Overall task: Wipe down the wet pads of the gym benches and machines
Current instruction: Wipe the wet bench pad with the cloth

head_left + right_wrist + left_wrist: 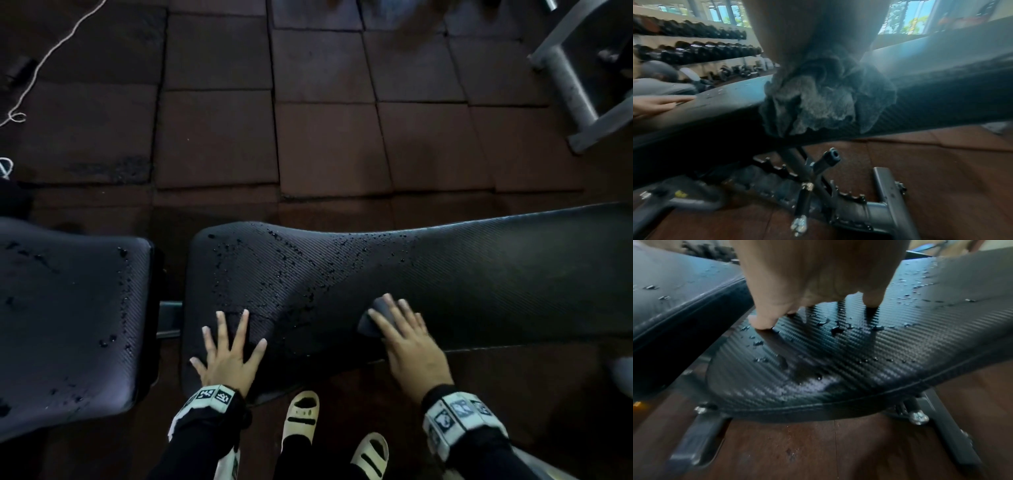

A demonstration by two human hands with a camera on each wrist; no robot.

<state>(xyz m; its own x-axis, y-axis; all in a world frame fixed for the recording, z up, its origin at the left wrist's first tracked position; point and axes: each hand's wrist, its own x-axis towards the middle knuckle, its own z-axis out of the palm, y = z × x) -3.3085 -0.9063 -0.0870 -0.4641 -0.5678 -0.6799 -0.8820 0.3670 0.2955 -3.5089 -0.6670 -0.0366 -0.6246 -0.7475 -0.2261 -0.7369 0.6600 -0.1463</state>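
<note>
The long black bench back pad (445,267) lies across the head view, beaded with water drops on its left half. My left hand (227,356) rests flat on its near left end, fingers spread; the left wrist view shows the fingertips (762,321) touching the wet textured pad (838,361). My right hand (407,339) presses a crumpled grey cloth (371,320) against the pad's near edge with fairly straight fingers. In the right wrist view the cloth (824,100) bunches under the palm and hangs over the edge. A separate seat pad (68,308), also wet, sits to the left.
Brown rubber floor tiles (329,144) stretch beyond the bench. A grey metal machine frame (575,92) stands at the upper right and a white cord (44,58) trails at the upper left. My sandalled feet (301,418) stand below the pad. A dumbbell rack (694,48) lines the far wall.
</note>
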